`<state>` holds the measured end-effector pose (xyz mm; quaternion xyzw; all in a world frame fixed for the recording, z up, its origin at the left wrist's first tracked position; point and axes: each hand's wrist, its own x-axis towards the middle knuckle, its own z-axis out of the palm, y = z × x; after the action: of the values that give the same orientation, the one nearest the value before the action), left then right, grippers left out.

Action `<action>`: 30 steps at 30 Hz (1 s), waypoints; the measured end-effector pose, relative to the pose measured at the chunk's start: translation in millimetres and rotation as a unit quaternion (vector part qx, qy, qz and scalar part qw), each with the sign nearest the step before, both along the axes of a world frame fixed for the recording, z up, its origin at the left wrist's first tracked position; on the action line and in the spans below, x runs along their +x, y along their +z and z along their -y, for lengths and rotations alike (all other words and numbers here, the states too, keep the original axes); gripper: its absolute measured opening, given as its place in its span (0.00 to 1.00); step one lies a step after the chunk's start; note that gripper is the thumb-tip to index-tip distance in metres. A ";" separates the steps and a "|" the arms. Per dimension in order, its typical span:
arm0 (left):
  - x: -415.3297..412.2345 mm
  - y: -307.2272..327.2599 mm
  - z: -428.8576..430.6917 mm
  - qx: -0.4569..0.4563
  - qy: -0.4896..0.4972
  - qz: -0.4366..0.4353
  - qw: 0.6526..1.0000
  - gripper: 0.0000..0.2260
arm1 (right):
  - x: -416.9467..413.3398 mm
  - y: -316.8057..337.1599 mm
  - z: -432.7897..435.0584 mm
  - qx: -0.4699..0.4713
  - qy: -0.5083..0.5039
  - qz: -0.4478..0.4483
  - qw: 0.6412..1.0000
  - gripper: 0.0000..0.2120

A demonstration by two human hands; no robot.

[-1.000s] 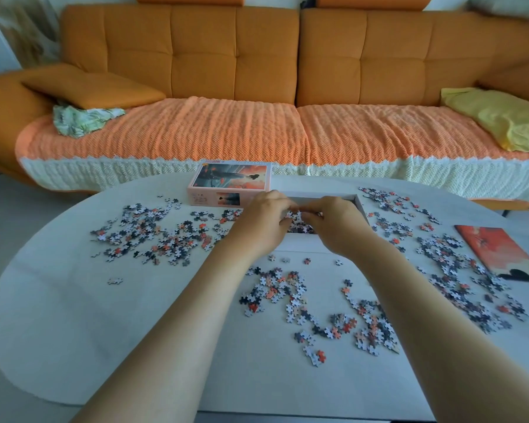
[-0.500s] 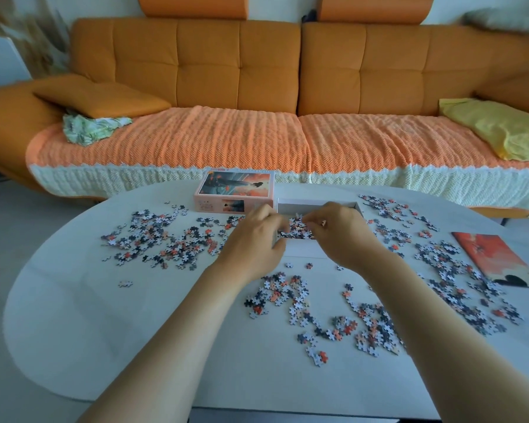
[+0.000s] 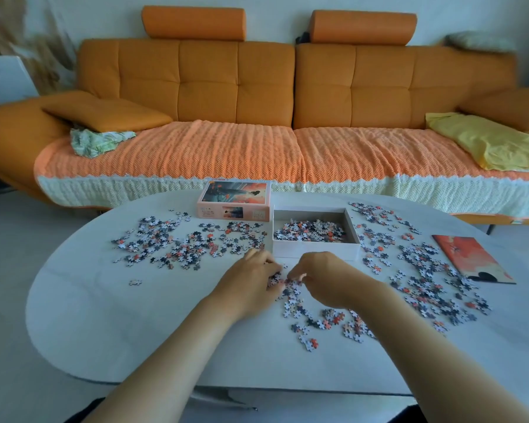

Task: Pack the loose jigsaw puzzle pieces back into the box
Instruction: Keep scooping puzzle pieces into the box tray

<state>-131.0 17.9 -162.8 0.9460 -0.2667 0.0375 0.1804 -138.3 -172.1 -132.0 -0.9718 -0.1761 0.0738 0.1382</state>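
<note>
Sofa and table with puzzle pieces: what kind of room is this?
Most likely a living room at home: a long orange sofa with a knitted cover, cushions, and a low white table for a jigsaw.

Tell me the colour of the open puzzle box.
White box, seen in the head view.

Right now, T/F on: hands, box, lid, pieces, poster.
1. Both hands, left and right, are on the pieces in front of the box. True.
2. The box is empty. False: it holds a pile of pieces.
3. The lid lies left of the box. True.
4. All loose pieces are packed. False: many cover the table.
5. The poster lies at the table's right. True.
</note>
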 end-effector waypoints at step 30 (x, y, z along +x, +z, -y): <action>-30.1 -5.9 23.6 -0.079 -0.080 -0.042 0.993 0.29 | -54.7 -42.3 6.0 0.066 -0.100 0.044 0.992 0.27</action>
<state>-161.1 -5.7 -168.7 0.9051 -0.3303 0.0036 0.2678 -193.1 -178.0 -174.2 -0.9756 -0.0880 0.0049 0.2013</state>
